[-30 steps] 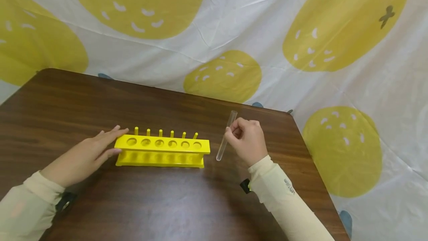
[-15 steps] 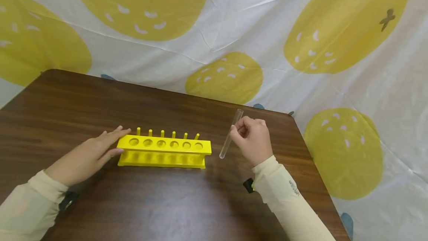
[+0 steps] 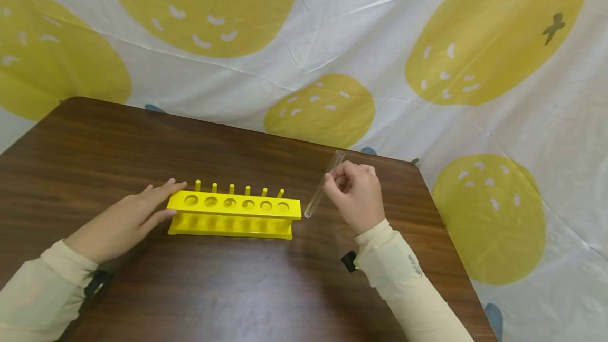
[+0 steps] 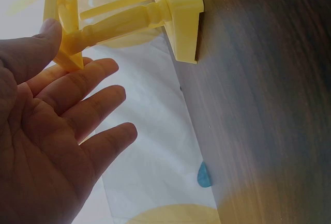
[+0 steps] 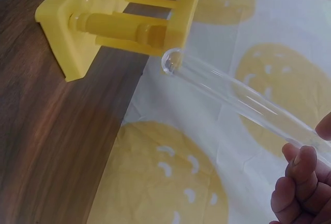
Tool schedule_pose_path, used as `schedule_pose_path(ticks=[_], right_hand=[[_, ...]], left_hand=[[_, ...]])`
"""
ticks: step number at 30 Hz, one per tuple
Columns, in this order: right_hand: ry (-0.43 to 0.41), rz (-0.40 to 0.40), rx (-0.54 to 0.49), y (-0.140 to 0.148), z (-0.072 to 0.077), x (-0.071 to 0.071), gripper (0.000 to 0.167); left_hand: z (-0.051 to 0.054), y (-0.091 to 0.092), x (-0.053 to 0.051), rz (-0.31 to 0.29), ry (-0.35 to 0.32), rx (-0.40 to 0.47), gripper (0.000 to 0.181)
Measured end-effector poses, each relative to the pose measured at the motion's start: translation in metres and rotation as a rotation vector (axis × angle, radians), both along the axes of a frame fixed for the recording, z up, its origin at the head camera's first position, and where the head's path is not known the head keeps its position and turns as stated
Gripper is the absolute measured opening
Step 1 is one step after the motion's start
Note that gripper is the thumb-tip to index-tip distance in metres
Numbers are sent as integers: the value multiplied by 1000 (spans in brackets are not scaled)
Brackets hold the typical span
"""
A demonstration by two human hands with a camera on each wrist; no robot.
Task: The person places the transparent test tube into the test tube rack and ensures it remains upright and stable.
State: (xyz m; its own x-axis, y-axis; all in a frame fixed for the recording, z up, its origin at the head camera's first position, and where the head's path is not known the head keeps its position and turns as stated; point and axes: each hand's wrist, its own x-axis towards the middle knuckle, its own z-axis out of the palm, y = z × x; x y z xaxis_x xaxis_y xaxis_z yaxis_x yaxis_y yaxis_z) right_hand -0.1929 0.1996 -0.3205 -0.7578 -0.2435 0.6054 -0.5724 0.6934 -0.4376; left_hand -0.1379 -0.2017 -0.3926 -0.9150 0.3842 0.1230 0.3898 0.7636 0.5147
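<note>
A yellow test tube rack (image 3: 234, 205) stands on the brown table, with a row of round holes along its top plate and a row of pegs behind. At its left end rests my left hand (image 3: 125, 220), the thumb at the front of the top plate and the index finger at the back corner; the other fingers (image 4: 106, 141) spread out loosely. My right hand (image 3: 358, 194) pinches a clear test tube (image 3: 317, 194) between thumb and fingers. The tube leans, its rounded bottom (image 5: 171, 61) low and close to the rack's right end. It looks empty.
The dark wood table (image 3: 228, 289) has a far edge running along a hanging white cloth (image 3: 389, 125) printed with yellow fruit. Each wrist wears a small black device, such as the right wrist device (image 3: 349, 261).
The right hand first shifted slightly right with the test tube, then back left, bringing the tube's bottom nearer the rack's right end. The left hand stays at the rack.
</note>
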Motion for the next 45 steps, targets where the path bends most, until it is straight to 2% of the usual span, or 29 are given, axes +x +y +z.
schedule_pose_path(ticks=[17, 31, 45], right_hand=[[36, 39, -13, -10, 6, 3, 15], [50, 49, -18, -10, 5, 0, 15], [5, 86, -8, -33, 6, -1, 13]], left_hand=[[0, 1, 0, 0, 13, -2, 59], [0, 2, -1, -1, 23, -3, 58], [1, 1, -1, -11, 29, 8, 59]])
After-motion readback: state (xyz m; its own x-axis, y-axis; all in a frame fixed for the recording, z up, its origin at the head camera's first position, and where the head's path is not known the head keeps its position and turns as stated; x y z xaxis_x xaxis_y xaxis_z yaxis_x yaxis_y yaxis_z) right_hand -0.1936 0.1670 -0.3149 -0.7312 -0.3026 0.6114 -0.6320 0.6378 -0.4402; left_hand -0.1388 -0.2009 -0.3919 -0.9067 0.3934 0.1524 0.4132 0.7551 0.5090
